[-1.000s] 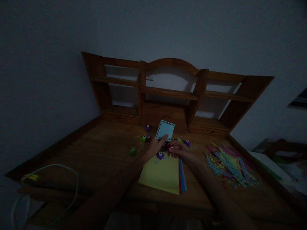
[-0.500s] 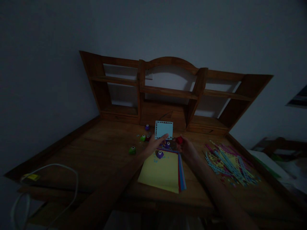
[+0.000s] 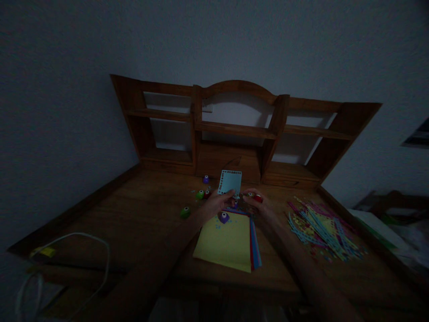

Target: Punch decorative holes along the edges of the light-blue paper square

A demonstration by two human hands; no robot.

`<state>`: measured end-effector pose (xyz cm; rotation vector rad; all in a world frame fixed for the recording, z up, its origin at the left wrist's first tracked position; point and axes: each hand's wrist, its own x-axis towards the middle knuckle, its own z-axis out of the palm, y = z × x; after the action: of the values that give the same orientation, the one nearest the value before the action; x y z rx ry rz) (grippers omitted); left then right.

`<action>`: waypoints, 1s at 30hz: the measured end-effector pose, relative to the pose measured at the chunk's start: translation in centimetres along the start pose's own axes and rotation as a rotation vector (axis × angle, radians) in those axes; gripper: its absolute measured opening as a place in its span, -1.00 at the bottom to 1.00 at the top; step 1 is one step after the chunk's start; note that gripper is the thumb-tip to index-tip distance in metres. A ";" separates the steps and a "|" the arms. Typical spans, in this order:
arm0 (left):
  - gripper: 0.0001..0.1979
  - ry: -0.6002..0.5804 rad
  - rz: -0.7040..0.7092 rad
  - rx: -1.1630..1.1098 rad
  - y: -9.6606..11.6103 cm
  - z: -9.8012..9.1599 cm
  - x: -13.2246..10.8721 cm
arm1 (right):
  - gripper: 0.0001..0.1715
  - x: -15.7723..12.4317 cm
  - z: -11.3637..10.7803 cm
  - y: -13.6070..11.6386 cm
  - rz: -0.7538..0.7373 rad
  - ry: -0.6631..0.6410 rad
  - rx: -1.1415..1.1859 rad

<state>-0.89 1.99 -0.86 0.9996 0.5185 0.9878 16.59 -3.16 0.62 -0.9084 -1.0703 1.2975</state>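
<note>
My left hand (image 3: 217, 204) pinches a small light-blue paper square (image 3: 230, 182) with a punched border and holds it upright above the desk. Just to its right, my right hand (image 3: 258, 205) is closed around a small red paper punch (image 3: 257, 198), held close to the square's lower right corner. Below both hands lies a stack of coloured sheets (image 3: 226, 241), yellow on top, with a purple punch (image 3: 223, 217) resting on it.
Green (image 3: 185, 211), green (image 3: 200, 194), dark red (image 3: 207, 193) and purple (image 3: 205, 179) punches dot the wooden desk (image 3: 134, 214). A heap of coloured paper strips (image 3: 321, 228) lies at right. A wooden shelf unit (image 3: 234, 129) stands behind. A white cable (image 3: 83, 250) loops at left.
My right hand picked the red punch up from near the sheets and brought it up beside the blue square. The square tilted slightly in my left hand.
</note>
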 end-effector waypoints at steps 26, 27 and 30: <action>-0.58 -0.020 0.007 0.128 -0.1 0.7 -0.5 | -0.81 0.2 -0.4 0.6 -0.179 -0.006 -0.424; -0.58 -0.023 -0.005 0.120 -0.2 0.7 -0.5 | -0.82 0.2 -0.4 0.6 -0.193 0.000 -0.436; -0.59 0.012 -0.080 0.144 -0.4 0.5 -0.4 | -0.82 0.0 -0.2 0.6 -0.228 0.017 -0.459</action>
<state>-0.53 1.35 -0.98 1.0931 0.6422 0.8947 16.63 -3.10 -0.05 -1.0939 -1.4454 0.8664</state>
